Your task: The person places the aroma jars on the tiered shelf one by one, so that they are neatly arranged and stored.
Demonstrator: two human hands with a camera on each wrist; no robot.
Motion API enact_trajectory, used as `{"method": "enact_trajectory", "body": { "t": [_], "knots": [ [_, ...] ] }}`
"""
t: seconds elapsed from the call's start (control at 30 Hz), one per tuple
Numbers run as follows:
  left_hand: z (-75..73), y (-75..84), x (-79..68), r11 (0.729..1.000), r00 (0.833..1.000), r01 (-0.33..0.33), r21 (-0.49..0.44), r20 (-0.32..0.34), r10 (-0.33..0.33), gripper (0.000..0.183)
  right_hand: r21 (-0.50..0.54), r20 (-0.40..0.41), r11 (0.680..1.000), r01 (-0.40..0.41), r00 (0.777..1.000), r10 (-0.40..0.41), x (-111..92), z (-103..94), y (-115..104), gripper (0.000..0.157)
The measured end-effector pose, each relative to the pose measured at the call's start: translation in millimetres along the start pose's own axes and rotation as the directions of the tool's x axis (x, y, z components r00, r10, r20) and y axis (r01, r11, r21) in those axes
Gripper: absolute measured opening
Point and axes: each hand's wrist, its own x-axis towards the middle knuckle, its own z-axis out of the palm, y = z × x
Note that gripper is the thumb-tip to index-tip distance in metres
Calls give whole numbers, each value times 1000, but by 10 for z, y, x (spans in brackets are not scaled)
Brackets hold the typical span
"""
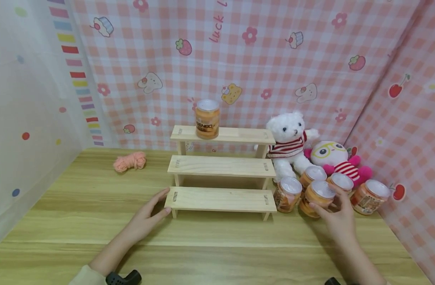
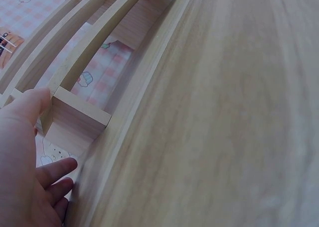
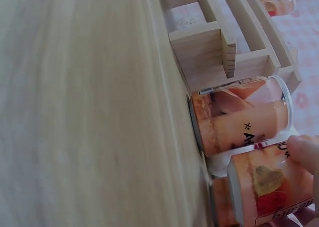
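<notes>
Orange-labelled can (image 1: 313,199) clamped in right hand (image 1: 338,220)
Left hand (image 1: 146,218), fingers apart, touches three-tier rack (image 1: 219,199) to its right, perhaps steadying it.

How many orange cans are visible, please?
6: one can on the top shelf; right of the rack, one nearest it, one in the right hand, two behind that can, one far right. Others could hide behind.

This seems a decorated corner, in home or studio I cannot tell — beyond the left hand (image 1: 146,219) and the right hand (image 1: 340,221) hangs a pink-and-white checked, cartoon-printed cloth (image 1: 214,73); beneath is a yellowish wood-grain tabletop (image 1: 217,249), and beyond the right one, a white plush bear (image 1: 286,149).
</notes>
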Motion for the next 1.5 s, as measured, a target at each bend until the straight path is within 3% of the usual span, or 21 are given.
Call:
{"method": "enact_trajectory", "body": {
  "t": [0.23, 0.47, 0.83, 1.2, 1.5],
  "knots": [
    [1, 26, -7, 1000, 1000, 3, -8, 2, -3, 59, 19, -40, 999, 43, 998, -42, 6, -72, -126, 75],
    [-6, 31, -14, 1000, 1000, 17, -21, 5, -17, 59, 10, -46, 1000, 17, 999, -16, 3, -114, -298, 76],
    [-13, 29, -13, 999, 1000, 21, -30, 13, -21, 60, 15, -53, 995, 95, 994, -94, 50, -166, -576, 75],
    [-4, 106, -11, 999, 1000, 10, -30, 4, -10, 59, 89, 25, 990, 107, 994, -110, 76, 8, -913, 75],
    [-6, 67, -11, 1000, 1000, 6, -27, 6, -6, 60, 174, 125, 971, 167, 974, -190, 145, 250, -1160, 73]
  ]
}}
